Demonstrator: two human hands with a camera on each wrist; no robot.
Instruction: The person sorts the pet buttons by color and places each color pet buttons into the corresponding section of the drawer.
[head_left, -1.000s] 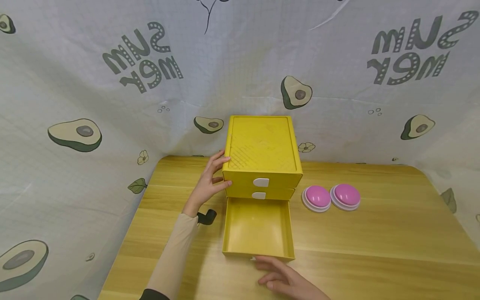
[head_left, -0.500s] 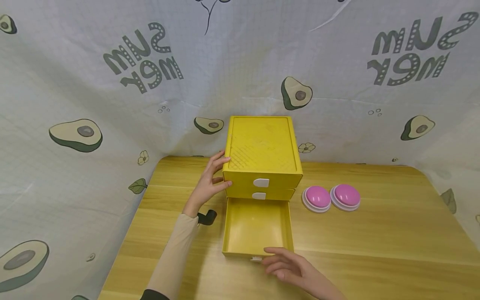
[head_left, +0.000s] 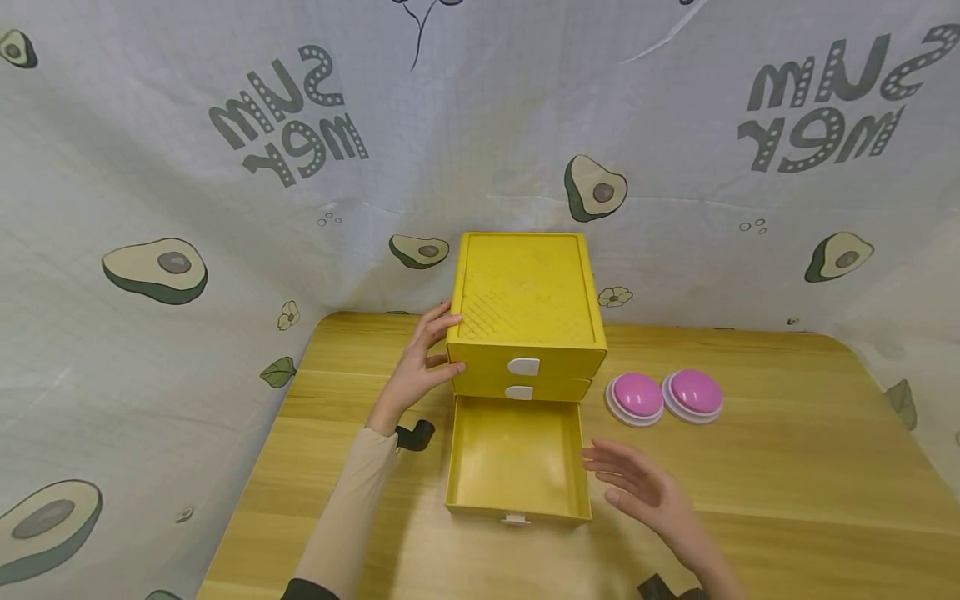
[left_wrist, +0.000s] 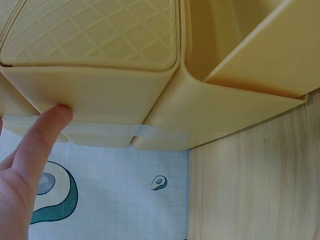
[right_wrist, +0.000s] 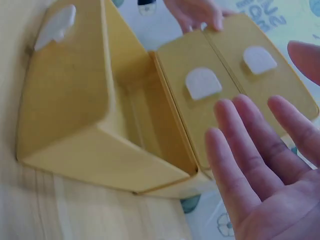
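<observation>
A yellow drawer unit stands on the table with its bottom drawer pulled out and nothing inside it. The two drawers above are closed, each with a white handle. My left hand rests against the unit's left side, thumb at the front edge; in the left wrist view a straight finger touches the side wall. Beside the drawer's right wall hovers my right hand, empty, fingers extended. In the right wrist view its palm and fingers show in front of the unit. A white handle sits on the drawer front.
Two pink push buttons with white bases stand side by side to the right of the unit. A black curved object lies near the left wrist. Behind the wooden table hangs a white curtain with avocado prints.
My right hand has moved away from the drawer's front handle, to the right and farther back, and its fingers have spread. The left hand and the drawer stay in place.
</observation>
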